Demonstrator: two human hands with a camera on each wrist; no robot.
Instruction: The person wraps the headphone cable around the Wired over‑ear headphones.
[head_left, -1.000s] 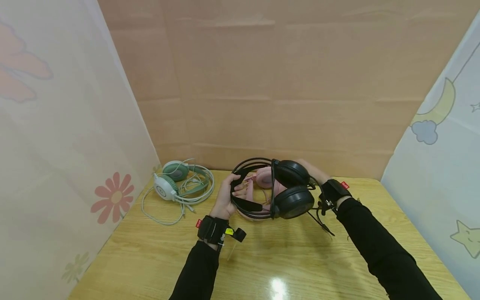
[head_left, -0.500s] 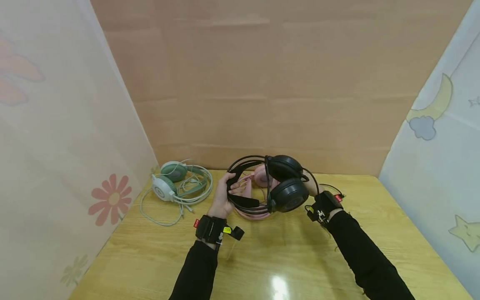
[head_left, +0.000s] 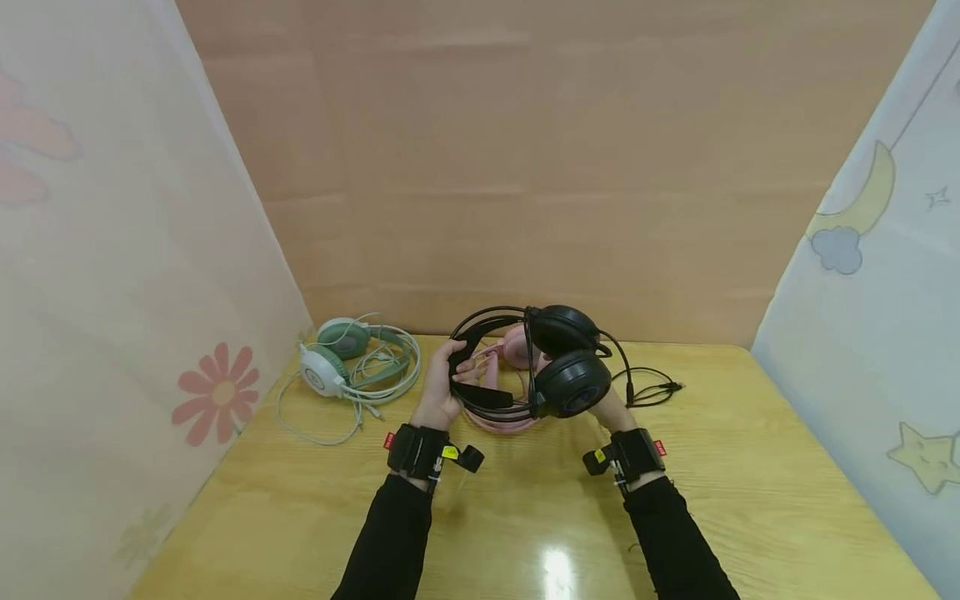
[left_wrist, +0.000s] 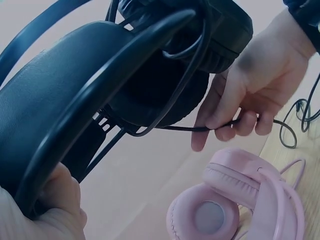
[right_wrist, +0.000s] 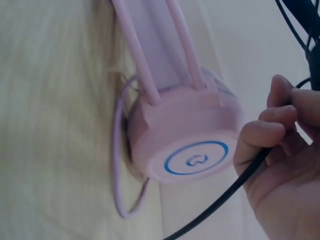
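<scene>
Black over-ear headphones [head_left: 573,383] are held up above the table, ear cups toward the right. My left hand [head_left: 439,387] grips their padded headband, its fingers curled round it in the left wrist view. Behind the ear cups in the head view, my right hand [head_left: 611,410] is partly hidden. The left wrist view shows that hand [left_wrist: 260,85] with fingers curled round the thin black cable [left_wrist: 177,128] just below the cups. Cable [right_wrist: 217,202] also runs out through the fingers in the right wrist view. Pink headphones [head_left: 516,348] lie behind the black pair.
White-and-green headphones [head_left: 324,372] with a coiled pale cable lie on the left of the wooden table [head_left: 510,508]. The loose end of the black cable [head_left: 652,390] rests in loops at the right. A brown paper backdrop [head_left: 480,208] closes off the far edge.
My right hand has moved left and nearer, coming in beneath the ear cups. The black cable's end now lies on the table at the right. The left hand keeps its grip, shifting slightly left.
</scene>
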